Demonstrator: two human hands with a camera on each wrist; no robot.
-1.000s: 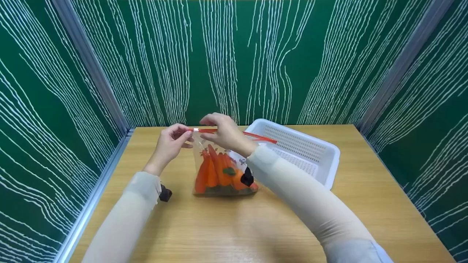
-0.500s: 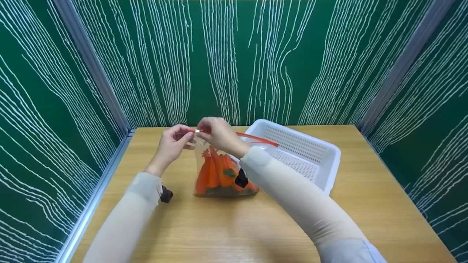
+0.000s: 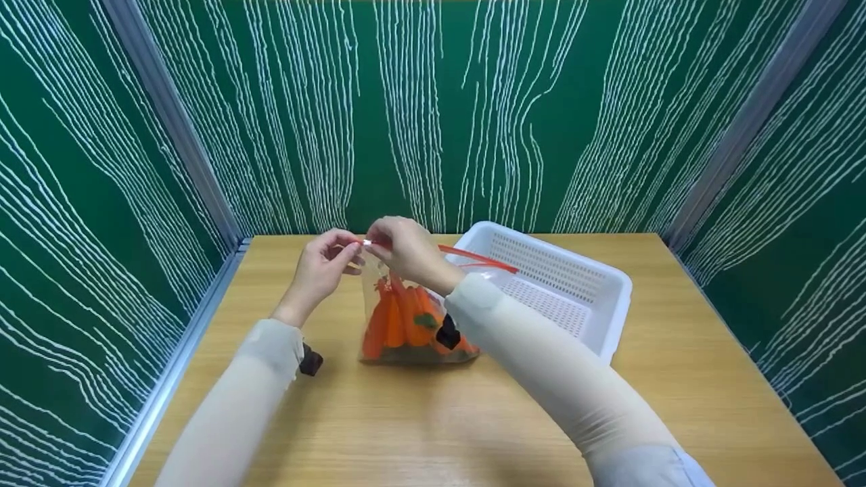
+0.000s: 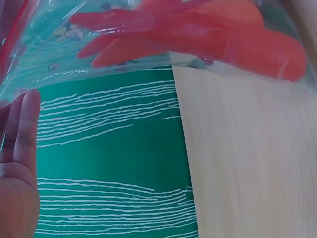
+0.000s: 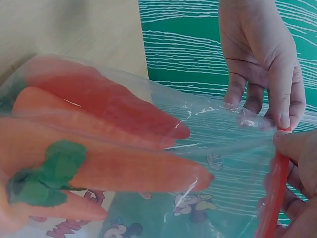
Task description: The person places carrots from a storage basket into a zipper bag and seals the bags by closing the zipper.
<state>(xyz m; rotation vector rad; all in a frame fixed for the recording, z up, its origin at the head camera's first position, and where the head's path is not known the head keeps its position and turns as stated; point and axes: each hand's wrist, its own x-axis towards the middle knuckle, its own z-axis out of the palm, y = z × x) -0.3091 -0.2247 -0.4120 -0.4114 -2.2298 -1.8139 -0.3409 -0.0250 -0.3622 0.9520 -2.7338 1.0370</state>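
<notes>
A clear zip bag (image 3: 371,281) with a red zip strip (image 3: 482,258) stands upright on the table, its mouth at the top. Several carrots (image 5: 124,161) show through the plastic, along with a green leaf (image 5: 63,163). My left hand (image 3: 322,262) pinches the top left corner of the bag between thumb and index finger. Right beside it, my right hand (image 3: 408,247) pinches the red strip at the white slider (image 3: 367,242). Both thumbs come close together at that corner in the right wrist view. On the right, the strip's free end sticks out past my wrist.
Behind and to the right of the bag sits a white perforated basket (image 3: 621,297), partly covered by my right forearm. Green panels (image 3: 453,135) with white wavy lines rise at the back and both sides of the wooden table (image 3: 406,426).
My right hand has moved slightly left along the red strip to the slider, and its fingers have closed on it. The left hand keeps its pinch on the corner.
</notes>
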